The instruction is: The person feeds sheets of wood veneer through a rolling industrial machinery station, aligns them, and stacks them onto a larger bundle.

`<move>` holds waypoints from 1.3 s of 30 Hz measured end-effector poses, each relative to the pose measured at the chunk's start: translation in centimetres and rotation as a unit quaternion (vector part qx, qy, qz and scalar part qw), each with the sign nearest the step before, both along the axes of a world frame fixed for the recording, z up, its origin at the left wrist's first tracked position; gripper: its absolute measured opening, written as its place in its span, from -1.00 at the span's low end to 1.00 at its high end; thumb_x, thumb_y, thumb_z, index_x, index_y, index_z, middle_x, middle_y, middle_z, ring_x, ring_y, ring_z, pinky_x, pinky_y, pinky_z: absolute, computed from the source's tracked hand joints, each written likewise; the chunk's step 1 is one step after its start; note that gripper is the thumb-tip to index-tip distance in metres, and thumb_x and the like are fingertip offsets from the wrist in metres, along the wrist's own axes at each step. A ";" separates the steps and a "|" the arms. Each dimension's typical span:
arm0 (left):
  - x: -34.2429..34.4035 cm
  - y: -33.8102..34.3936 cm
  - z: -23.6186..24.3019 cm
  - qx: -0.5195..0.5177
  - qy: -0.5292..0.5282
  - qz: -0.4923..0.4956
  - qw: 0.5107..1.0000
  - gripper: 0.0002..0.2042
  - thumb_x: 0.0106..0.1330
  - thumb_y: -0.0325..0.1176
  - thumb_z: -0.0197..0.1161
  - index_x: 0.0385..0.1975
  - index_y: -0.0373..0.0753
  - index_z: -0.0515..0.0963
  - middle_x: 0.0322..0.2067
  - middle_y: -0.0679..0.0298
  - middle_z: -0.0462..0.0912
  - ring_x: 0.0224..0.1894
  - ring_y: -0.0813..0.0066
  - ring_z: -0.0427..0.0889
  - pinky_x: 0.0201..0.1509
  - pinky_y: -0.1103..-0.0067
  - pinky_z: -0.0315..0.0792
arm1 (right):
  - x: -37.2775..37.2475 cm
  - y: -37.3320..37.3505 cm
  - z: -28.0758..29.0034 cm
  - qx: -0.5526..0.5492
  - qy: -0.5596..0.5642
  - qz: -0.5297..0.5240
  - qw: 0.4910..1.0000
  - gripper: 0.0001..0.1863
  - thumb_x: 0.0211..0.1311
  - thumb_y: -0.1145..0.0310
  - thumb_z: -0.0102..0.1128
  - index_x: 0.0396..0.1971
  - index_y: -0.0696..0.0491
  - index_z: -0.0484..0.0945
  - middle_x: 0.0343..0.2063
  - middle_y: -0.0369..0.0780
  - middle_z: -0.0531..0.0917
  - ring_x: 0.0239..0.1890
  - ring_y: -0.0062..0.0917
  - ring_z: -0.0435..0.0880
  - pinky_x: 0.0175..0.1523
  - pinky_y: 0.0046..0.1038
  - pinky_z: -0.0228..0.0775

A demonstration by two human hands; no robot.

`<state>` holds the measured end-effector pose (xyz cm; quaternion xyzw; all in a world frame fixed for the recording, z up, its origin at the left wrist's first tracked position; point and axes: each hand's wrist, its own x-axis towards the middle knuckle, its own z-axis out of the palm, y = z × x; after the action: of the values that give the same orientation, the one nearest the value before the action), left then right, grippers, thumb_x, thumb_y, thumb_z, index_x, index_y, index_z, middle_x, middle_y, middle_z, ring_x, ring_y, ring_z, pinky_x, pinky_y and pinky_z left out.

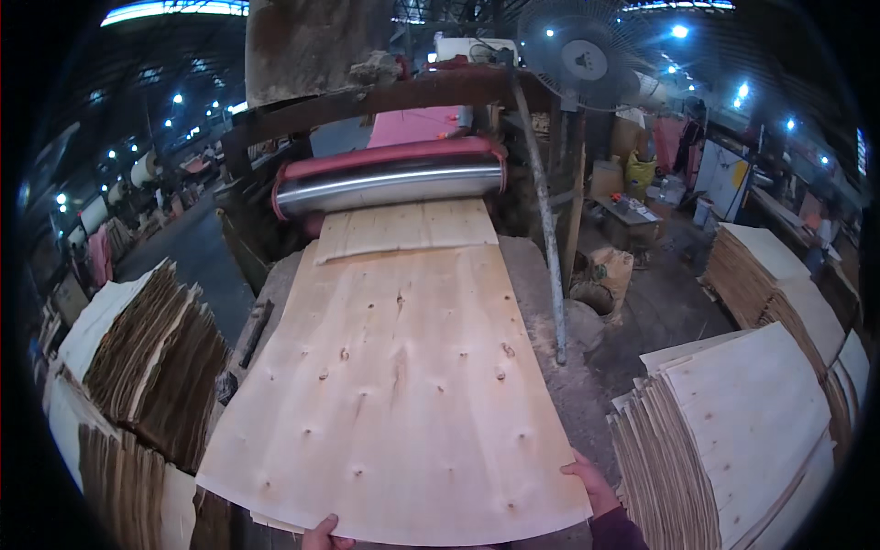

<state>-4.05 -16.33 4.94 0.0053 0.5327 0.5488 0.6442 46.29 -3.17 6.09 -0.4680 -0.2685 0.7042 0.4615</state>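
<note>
In the head view, the containers sit off to the right: a crumpled tan sack [614, 275] stands against a round dark tub [591, 295] on the floor, and farther back are a yellow-green bag [640, 171] and a small pale-blue bin [704, 212]; what any of them holds is too dim and small to tell. Near them a low worktop [642, 218] carries small items that cannot be made out. In the middle, a broad, knotty wood sheet [394, 394] lies flat, its far end reaching toward a shiny metal roller [394, 190] with a pink-red roller [394, 158] just above it. A second pale sheet [408, 227] overlaps that far end and runs up to the metal roller. The person's left hand [327, 533] is closed on the near edge of the wood sheet, thumb on top; the right hand [594, 486] pinches its right edge close to the near corner, thumb also on top. A leaning metal pole [543, 211] stands between the wood sheet and the sack, with a large fan [584, 60] above. Tall veneer stacks flank the sheet, one on the left [151, 357], another on the right [747, 412], narrowing the floor on both sides.
</note>
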 end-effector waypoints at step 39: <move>2.2 18.8 -12.1 0.014 -0.109 -0.140 0.984 -0.79 0.39 -0.27 0.01 -0.24 -0.26 0.50 -0.30 0.24 0.64 -0.23 0.38 0.61 -0.20 0.52 0.49 | 0.0 -3.7 -9.6 -0.030 -0.593 -0.006 0.805 -0.62 0.06 0.26 0.21 -0.16 0.19 0.55 -0.34 0.00 0.66 -0.26 -0.20 0.66 -0.17 -0.28 0.48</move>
<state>-1.84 2.52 -7.16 0.0291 0.4453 0.4577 0.7690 46.26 -6.90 -3.52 -0.8096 -0.4658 0.2946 0.2018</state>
